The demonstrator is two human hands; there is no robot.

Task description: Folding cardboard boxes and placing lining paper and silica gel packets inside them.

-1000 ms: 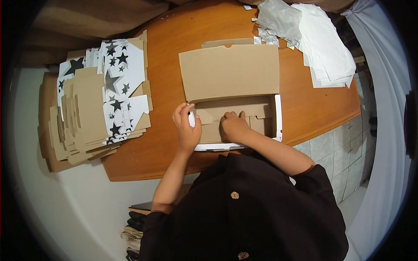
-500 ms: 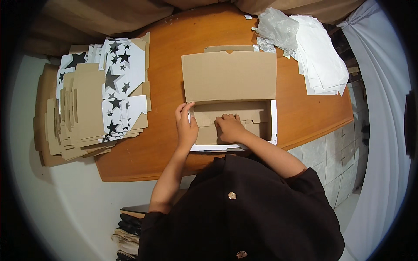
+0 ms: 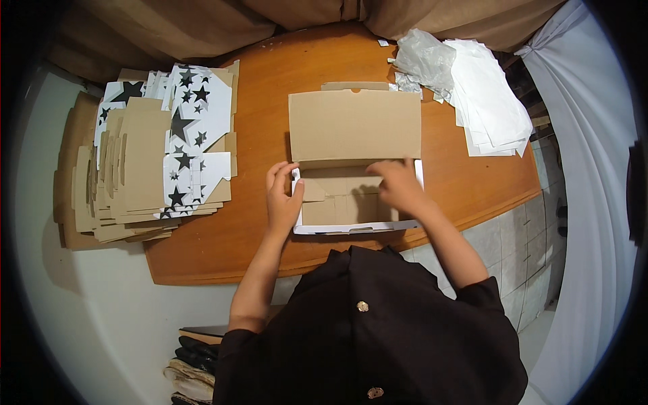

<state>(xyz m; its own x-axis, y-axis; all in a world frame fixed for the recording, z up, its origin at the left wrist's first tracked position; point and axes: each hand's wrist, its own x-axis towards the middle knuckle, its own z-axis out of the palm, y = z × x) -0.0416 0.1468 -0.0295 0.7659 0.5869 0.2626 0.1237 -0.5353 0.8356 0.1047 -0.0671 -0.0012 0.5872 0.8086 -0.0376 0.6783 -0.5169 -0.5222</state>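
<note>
A cardboard box (image 3: 348, 228), white outside and brown inside, stands on the wooden table with its lid (image 3: 354, 125) raised at the far side. Fingers and thumb of my left hand (image 3: 282, 202) grip its left wall near the far corner. Above the box's right part hovers my right hand (image 3: 399, 187), holding nothing, with its index finger stretched leftward and the other fingers partly hidden. Folded flaps lie along the box's inner floor, and its right inner wall is partly covered by my right hand.
At the left is a stack of flat cardboard blanks (image 3: 138, 162), some white with black stars (image 3: 196, 101). White paper sheets (image 3: 489, 101) and a crumpled clear plastic bag (image 3: 425, 61) lie at the far right of the wooden table (image 3: 260, 121). Brown curtains hang behind.
My right hand has lifted from the box's inner floor and moved right, toward the right wall. My left hand stays at the left wall. The whole view has shifted slightly.
</note>
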